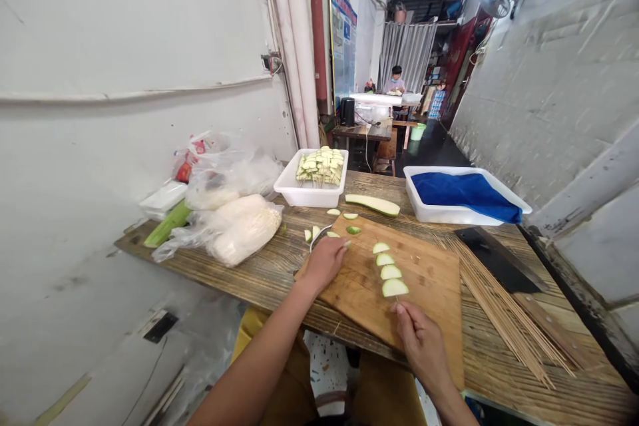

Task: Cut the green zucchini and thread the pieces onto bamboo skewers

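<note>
My right hand [423,341] pinches the near end of a thin wooden skewer above the cutting board [424,259]. Several half-round zucchini slices [391,272] with green rims are threaded along that skewer, spaced apart. At the board's left edge, my left hand [327,265] has its fingers closed, and a small pale-green bit, apparently a zucchini slice [348,243], shows at the fingertips. Loose slices lie just beyond it, one of them a green-skinned piece [353,230]. A curved pale rim [319,237] is partly hidden behind this hand.
A white tub [312,197] holds many filled skewers. Behind the board lies a halved zucchini [372,204]. To the right are a white tray [439,214] with blue cloth [462,192], a cleaver [499,259] and bare skewers [499,309]. Plastic bags [244,229] sit left; a person [395,82] sits far back.
</note>
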The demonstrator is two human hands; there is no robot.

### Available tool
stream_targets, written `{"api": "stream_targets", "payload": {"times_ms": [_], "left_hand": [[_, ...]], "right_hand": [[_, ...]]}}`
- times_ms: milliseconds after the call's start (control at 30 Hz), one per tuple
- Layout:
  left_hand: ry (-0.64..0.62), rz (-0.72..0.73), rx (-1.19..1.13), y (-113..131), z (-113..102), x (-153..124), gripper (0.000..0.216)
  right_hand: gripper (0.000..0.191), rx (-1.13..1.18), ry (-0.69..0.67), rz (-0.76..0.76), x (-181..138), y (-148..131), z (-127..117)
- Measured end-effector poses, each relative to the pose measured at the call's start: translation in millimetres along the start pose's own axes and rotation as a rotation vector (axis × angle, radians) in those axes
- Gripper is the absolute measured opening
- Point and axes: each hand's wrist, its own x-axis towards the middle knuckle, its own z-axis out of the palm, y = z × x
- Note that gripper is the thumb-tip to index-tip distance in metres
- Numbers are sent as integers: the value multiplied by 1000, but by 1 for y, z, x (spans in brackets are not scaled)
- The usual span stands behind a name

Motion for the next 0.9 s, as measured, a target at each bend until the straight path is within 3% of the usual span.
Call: {"api": "stream_targets", "payload": {"times_ms": [100, 167, 267, 467, 733, 900], "left_hand": [[114, -281, -364, 5, 1, 0, 19], [90, -484, -669, 10, -1, -1, 15], [45, -589, -884, 15, -4, -5, 8], [126, -711, -966, 19, 4, -4, 11], [253, -743, -932, 20, 5, 0, 4], [231, -780, -928, 22, 4, -1, 5]], "right_hand": [[31, -19, -15, -95, -1, 1, 1], [28, -40, -68, -165, -1, 1, 0], [27, -65, -160, -231, 0, 0, 0], [26, -96, -187, -244, 0, -1, -1], [29, -109, -237, -225, 1, -2, 0], [27, -101, -235, -228, 1, -3, 0]]}}
